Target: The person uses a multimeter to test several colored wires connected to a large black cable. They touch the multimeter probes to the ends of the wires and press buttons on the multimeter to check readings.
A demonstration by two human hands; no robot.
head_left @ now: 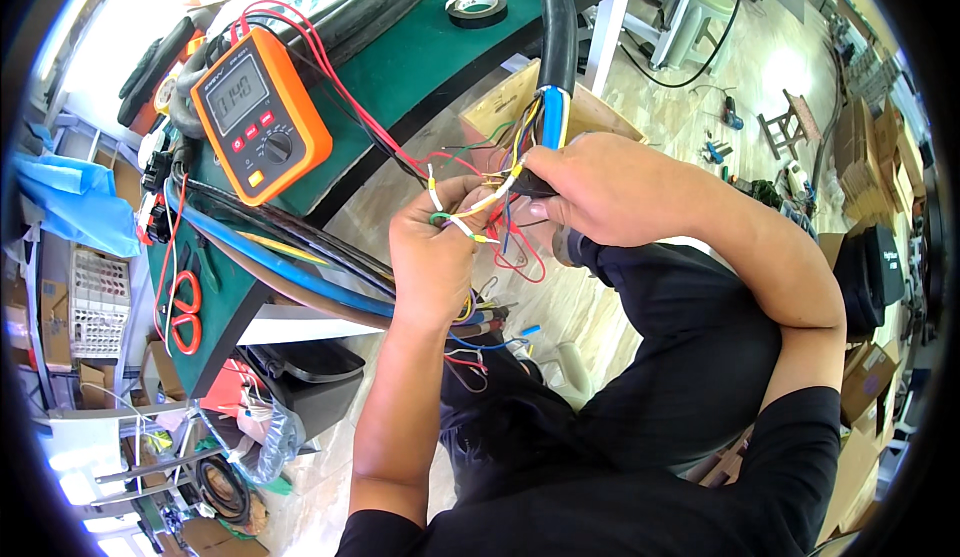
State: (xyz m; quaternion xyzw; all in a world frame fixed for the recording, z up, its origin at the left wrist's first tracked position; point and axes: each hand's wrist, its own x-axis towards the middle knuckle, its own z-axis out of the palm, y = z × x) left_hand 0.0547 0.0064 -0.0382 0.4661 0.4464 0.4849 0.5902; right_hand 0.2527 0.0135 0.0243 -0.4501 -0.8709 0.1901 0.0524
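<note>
My left hand (432,255) is closed, pinching thin wires (462,225) with white and yellow sleeves. Just right of it, my right hand (615,189) has its fingers closed on more thin wires below the stripped end of a thick black cable (556,27). Blue conductors (552,117) come out of that cable. A dark piece partly shows under the right fingers; its kind is unclear. Red and black test leads (350,97) run from an orange tester (262,117) with a lit display to the wires at my hands. The fingertips partly hide the lead ends.
The green table (400,92) bears black tape (477,9) and orange-handled scissors (185,312). Thick blue cable (300,277) runs along its edge. A wooden box (500,107) stands beyond my hands. A stool (790,122) and cardboard boxes (860,152) are at right.
</note>
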